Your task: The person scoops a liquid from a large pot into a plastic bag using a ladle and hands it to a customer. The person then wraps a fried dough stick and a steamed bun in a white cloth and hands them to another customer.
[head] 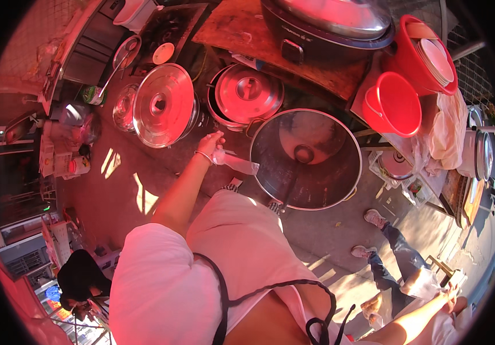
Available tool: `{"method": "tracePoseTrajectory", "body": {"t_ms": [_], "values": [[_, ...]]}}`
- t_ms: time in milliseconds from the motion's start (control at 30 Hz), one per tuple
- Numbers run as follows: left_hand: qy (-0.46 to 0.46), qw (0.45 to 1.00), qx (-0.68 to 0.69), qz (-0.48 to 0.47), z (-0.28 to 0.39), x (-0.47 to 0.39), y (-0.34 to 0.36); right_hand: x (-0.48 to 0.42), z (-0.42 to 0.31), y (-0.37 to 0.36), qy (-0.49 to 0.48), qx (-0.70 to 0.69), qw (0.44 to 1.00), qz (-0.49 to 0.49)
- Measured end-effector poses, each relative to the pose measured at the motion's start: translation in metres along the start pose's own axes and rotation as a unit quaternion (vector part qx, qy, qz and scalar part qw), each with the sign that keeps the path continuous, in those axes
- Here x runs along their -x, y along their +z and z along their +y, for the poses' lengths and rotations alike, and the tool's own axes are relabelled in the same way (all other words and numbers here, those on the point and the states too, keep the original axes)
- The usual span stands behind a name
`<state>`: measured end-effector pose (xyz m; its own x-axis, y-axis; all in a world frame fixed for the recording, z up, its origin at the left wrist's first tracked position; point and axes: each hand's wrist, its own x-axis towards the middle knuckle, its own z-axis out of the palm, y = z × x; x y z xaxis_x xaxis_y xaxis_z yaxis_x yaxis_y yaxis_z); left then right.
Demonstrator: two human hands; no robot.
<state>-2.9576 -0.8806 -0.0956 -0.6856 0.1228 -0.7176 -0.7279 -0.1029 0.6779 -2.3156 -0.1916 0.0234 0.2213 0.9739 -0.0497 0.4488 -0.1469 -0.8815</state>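
Observation:
My left hand (213,142), with a bracelet at the wrist, is held out over the floor with its fingers curled. A strip of clear plastic, probably a bag (239,164), trails from it towards the rim of a big deep metal pot (269,189). Inside that pot rests a long dark-handled tool (291,183). At the far lower right, my right hand (451,294) is stretched out sideways beside a crumpled clear plastic bag (422,283) and a small white thing (458,277). Whether its fingers grip either one is unclear.
Lidded steel pots (247,97) and a large steel lid (163,105) stand ahead. An electric cooker (329,51) sits on a wooden table (234,30), near red buckets (392,103). To my right are another person's legs (396,250); a dark-clad person (81,274) is at lower left.

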Motion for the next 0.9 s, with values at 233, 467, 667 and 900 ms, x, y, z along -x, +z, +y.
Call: {"method": "tracePoseTrajectory", "body": {"t_ms": [233, 467, 667, 900], "values": [[0.024, 0.984, -0.008, 0.174, 0.001, 0.011, -0.148, 0.233, 0.135, 0.065, 0.161, 0.208, 0.949, -0.176], [0.036, 0.983, -0.015, 0.180, 0.046, -0.049, -0.258, 0.317, 0.116, 0.054, 0.132, 0.263, 0.939, -0.176], [0.031, 0.998, 0.051, -0.004, 0.068, -0.067, -0.275, 0.553, -0.015, 0.236, 0.012, 0.114, 0.923, -0.368], [-0.096, 0.975, 0.011, -0.198, 0.035, -0.023, -0.165, 0.695, -0.095, 0.275, 0.014, -0.086, 0.791, -0.606]]}}
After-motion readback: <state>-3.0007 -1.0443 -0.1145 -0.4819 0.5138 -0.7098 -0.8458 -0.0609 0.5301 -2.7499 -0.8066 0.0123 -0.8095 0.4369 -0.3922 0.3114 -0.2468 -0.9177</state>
